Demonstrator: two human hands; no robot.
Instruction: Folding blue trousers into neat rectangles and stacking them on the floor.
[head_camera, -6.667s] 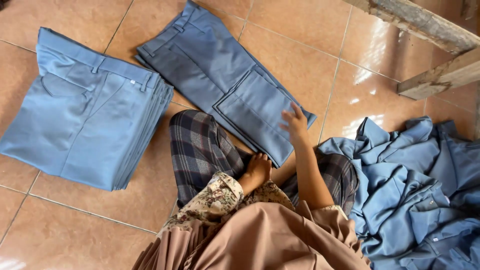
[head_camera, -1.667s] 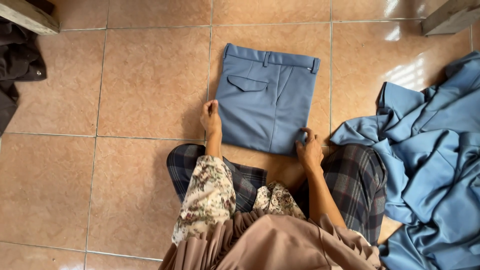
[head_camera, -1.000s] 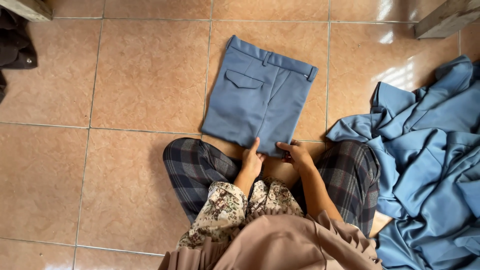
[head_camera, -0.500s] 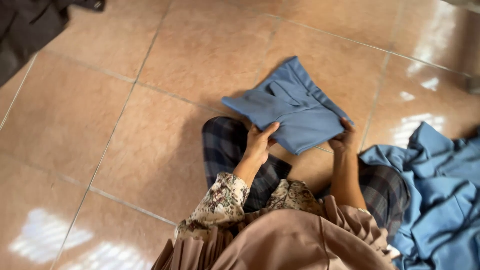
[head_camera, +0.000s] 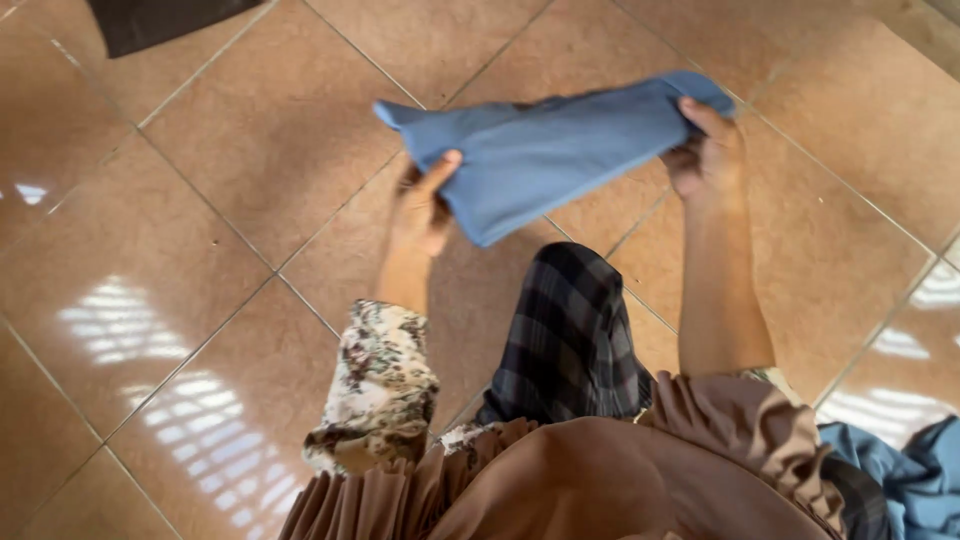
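The floor is laid with large square tiles in a warm orange-brown, glossy, with thin dark grout lines running diagonally across the view. Bright patches of light reflect off the tiles at the lower left of the floor, striped as if broken by slats, and a smaller glint sits at its left edge. More reflections shine at the floor's right side. A dark cloth lies on the floor's far left corner, partly cut off.
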